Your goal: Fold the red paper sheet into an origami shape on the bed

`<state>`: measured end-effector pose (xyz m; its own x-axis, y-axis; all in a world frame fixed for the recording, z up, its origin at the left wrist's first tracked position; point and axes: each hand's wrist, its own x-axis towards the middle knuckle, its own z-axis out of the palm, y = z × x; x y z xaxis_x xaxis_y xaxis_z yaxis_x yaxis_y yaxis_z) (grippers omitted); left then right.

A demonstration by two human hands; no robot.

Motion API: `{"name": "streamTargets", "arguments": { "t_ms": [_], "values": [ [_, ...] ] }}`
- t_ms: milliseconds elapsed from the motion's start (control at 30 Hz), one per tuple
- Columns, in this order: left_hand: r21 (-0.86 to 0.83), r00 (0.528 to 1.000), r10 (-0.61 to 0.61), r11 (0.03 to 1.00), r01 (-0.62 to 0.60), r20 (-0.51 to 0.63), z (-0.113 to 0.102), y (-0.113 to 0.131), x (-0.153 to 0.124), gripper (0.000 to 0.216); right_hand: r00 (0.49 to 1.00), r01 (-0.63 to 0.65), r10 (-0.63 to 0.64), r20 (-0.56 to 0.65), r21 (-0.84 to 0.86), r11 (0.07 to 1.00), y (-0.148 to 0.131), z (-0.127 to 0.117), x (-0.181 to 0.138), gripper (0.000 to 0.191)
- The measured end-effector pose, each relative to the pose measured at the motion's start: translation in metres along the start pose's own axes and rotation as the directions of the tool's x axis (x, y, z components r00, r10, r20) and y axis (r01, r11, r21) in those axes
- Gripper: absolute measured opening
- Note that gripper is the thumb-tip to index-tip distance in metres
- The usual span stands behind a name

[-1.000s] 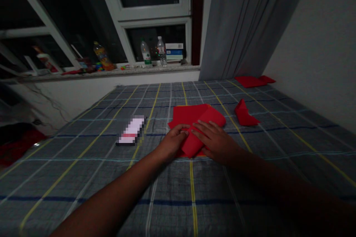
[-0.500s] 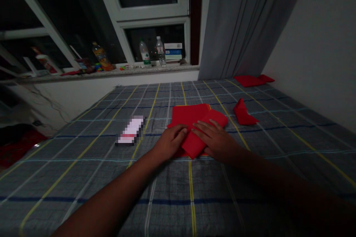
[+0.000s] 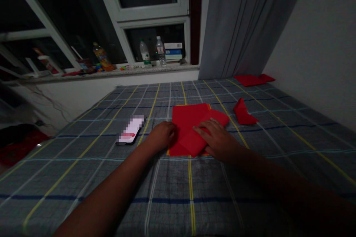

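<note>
A folded piece of red paper (image 3: 195, 143) lies slantwise on a flat stack of red sheets (image 3: 187, 114), with orange edges showing beneath. My right hand (image 3: 218, 139) rests on the folded piece, thumb and fingers apart, pressing its right part. At the left edge of the stack is my left hand (image 3: 162, 136), its fingers curled inward; whether a sheet's edge is between them is hidden. To the right, a small folded red paper shape (image 3: 243, 114) stands partly upright on the checked cloth (image 3: 167, 207).
A phone (image 3: 132, 129) with a lit, blurred screen lies left of the stack. More red paper (image 3: 249, 80) lies at the far right corner by the curtain (image 3: 233, 26). Bottles (image 3: 144, 53) and boxes (image 3: 173, 52) stand on the window sill (image 3: 133, 70).
My left hand has moved left, off the folded paper to the stack's left edge, and its fingers have curled. My right hand stays on the folded piece, its fingers slightly more bent.
</note>
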<state>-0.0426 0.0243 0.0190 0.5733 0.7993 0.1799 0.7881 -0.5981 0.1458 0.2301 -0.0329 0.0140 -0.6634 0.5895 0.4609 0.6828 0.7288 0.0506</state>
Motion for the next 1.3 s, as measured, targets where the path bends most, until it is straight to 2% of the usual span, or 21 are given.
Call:
{"name": "streamTargets", "arguments": {
  "t_ms": [133, 433, 633, 767, 933, 1200, 1300],
  "values": [
    [-0.004, 1.0, 0.017, 1.0, -0.017, 0.014, 0.004, 0.001, -0.001, 0.029, 1.0, -0.007, 0.007, 0.017, 0.03, 1.0, -0.001, -0.003, 0.0, 0.059],
    [-0.104, 0.998, 0.07, 0.992, -0.069, 0.003, 0.008, 0.001, -0.003, 0.032, 0.984, -0.062, 0.04, 0.176, 0.124, 0.99, 0.003, -0.002, -0.002, 0.058],
    [-0.157, 0.998, 0.068, 0.985, -0.066, 0.009, 0.012, -0.002, -0.002, 0.037, 0.958, -0.107, 0.069, 0.279, 0.123, 0.987, 0.002, -0.003, -0.002, 0.055],
    [-0.141, 0.997, 0.077, 0.987, -0.074, 0.016, 0.013, -0.003, -0.002, 0.038, 0.95, -0.122, 0.083, 0.301, 0.116, 0.986, 0.003, -0.001, -0.003, 0.052],
    [-0.156, 0.998, 0.057, 0.986, -0.053, 0.018, 0.012, 0.001, -0.003, 0.039, 0.94, -0.122, 0.092, 0.329, 0.073, 0.99, 0.006, 0.003, 0.001, 0.052],
    [-0.288, 0.998, -0.029, 0.957, 0.043, 0.052, 0.006, 0.009, -0.001, 0.041, 0.93, -0.129, 0.112, 0.351, 0.025, 0.991, 0.019, 0.011, 0.017, 0.048],
    [-0.342, 0.998, -0.028, 0.939, 0.043, 0.05, 0.004, 0.011, -0.001, 0.04, 0.915, -0.154, 0.135, 0.38, 0.019, 0.988, 0.028, 0.012, 0.025, 0.045]
  ]
}}
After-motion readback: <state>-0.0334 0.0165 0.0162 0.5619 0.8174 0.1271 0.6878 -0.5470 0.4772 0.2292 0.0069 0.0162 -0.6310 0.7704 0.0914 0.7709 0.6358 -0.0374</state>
